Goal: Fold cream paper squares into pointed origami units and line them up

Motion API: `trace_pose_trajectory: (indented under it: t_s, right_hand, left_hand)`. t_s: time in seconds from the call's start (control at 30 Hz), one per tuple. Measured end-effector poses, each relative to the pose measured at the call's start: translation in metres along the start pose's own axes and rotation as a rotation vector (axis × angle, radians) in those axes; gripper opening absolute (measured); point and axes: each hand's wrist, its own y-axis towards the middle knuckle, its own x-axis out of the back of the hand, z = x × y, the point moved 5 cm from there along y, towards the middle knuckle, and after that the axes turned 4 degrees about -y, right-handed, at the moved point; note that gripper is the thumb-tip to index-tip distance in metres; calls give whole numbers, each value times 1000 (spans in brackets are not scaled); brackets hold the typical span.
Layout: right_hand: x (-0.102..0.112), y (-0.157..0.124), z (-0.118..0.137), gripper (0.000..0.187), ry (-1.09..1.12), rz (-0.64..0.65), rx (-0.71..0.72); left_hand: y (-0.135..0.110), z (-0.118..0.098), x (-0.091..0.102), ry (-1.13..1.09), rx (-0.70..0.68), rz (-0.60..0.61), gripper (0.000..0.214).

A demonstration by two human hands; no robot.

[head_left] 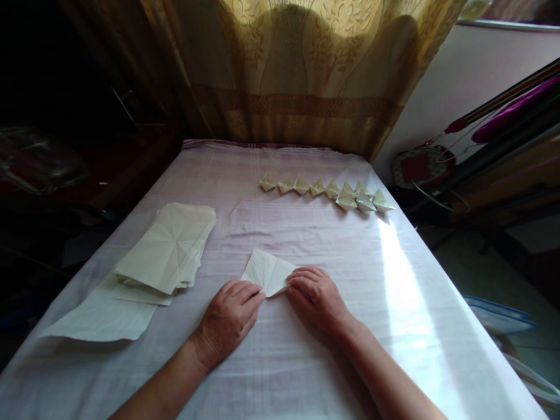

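Note:
A creased sheet of pale paper (269, 269), partly folded, lies on the cloth-covered table between my two hands. My left hand (231, 312) pinches its lower left edge, fingers pressed together. At the paper's right corner, my right hand (317, 296) has its fingers closed on the edge, which they partly hide. To the left lies a stack of pale paper sheets (168, 248), the top one marked with star-like creases. Farther back, a row of folded paper boats (317, 186) runs toward the right side, with several bunched at its right end.
The table's cloth (280, 373) is light and slightly wrinkled, with bright sunlight on its right part. A gold curtain (297, 76) hangs behind the far edge. A patterned bag (422, 166) and a blue-edged plastic item (499, 315) are beyond the right edge.

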Motion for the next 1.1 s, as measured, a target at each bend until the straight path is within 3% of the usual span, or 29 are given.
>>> trace_pose_trajectory:
  t_s: [0.37, 0.63, 1.1]
  right_hand:
    - [-15, 10, -12, 15, 10, -84, -153]
    - [-20, 14, -14, 17, -70, -75, -231]
    - [-22, 14, -10, 14, -98, -94, -254]
  left_hand:
    - [-2, 0, 0, -4, -1, 5, 35]
    - [-1, 1, -1, -12, 10, 21, 39]
    - [1, -3, -3, 25, 28, 34, 42]
